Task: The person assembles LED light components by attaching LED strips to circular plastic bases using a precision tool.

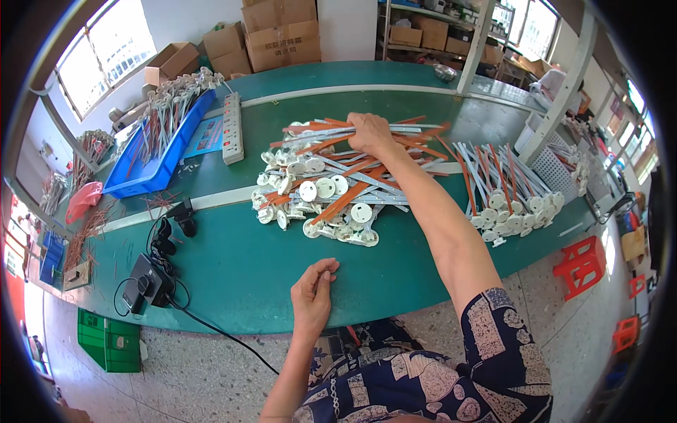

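Note:
A heap of white round plastic sockets (325,187) with long flat grey and orange-brown lead strips (367,185) lies in the middle of the green table. Stretched out over its far side, my right hand (370,134) has its fingers closed around some of the strips. What lies under the palm is hidden. My left hand (312,296) hovers at the table's near edge, below the heap, fingers loosely bent with a gap to the thumb and nothing in them. To the right lies a second bunch of the same socketed strips (509,194), heads toward me.
Left on the green table (233,275) stand a blue tray (151,176) of similar strips, a white power strip (232,130) and a black device (149,282) whose cable runs off the near edge. A metal post (564,92) and white basket (550,158) stand right.

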{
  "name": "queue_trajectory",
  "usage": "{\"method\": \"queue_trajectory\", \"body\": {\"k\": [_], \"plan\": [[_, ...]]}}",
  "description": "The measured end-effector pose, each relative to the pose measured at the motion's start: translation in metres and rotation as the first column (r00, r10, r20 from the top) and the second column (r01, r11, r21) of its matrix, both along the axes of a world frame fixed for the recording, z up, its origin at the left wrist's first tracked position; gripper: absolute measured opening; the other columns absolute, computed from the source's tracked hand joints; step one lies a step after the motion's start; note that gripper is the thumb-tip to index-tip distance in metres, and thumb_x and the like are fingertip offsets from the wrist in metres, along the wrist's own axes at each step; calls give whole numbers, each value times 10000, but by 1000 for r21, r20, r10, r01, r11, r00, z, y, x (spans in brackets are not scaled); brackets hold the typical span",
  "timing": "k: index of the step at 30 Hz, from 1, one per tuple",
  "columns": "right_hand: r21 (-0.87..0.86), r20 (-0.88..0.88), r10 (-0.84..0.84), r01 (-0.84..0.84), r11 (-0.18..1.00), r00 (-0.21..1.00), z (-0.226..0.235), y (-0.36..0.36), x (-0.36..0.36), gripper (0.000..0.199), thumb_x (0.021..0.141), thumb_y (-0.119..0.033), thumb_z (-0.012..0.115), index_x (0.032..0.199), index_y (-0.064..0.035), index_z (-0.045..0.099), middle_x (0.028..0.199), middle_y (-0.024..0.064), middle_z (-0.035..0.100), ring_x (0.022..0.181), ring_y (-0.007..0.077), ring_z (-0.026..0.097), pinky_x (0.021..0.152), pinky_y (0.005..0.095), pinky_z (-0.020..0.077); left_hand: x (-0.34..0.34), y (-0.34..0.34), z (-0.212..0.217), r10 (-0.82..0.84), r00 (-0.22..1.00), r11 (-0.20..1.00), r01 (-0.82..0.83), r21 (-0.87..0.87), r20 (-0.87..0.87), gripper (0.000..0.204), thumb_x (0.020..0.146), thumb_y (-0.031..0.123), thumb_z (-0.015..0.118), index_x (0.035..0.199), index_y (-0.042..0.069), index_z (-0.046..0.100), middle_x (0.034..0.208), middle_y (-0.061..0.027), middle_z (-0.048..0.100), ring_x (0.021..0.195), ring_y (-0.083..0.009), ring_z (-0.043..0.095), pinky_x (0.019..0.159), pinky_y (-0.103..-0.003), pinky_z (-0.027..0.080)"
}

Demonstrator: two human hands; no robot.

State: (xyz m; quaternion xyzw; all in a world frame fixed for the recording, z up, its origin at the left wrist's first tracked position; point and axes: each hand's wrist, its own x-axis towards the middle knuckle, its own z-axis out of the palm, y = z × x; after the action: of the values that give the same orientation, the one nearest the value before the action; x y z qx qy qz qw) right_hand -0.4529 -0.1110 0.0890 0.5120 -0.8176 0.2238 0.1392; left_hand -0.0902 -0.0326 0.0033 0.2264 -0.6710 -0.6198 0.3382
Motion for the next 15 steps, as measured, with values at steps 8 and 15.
{"method": "queue_trajectory", "body": {"k": [8,15], "plan": [[-248,-50,163,-171,954,985,77,24,42,328,725,-145,642,1045,-76,668,940,190,720,935,396,674,801,497,518,0,0,-2,23,999,1000,-23,4,-38,219,1023,1,529,1192,-45,661,1079,-113,717,1005,-166,680,850,-294,566],[-89,-36,339,-341,936,940,33,62,89,280,686,-72,676,965,-89,662,863,163,708,856,402,676,770,482,522,4,-9,-4,271,926,954,-223,198,-264,263,1041,14,493,1296,-26,544,1278,-126,596,1128,-212,629,952,-334,540]]}}
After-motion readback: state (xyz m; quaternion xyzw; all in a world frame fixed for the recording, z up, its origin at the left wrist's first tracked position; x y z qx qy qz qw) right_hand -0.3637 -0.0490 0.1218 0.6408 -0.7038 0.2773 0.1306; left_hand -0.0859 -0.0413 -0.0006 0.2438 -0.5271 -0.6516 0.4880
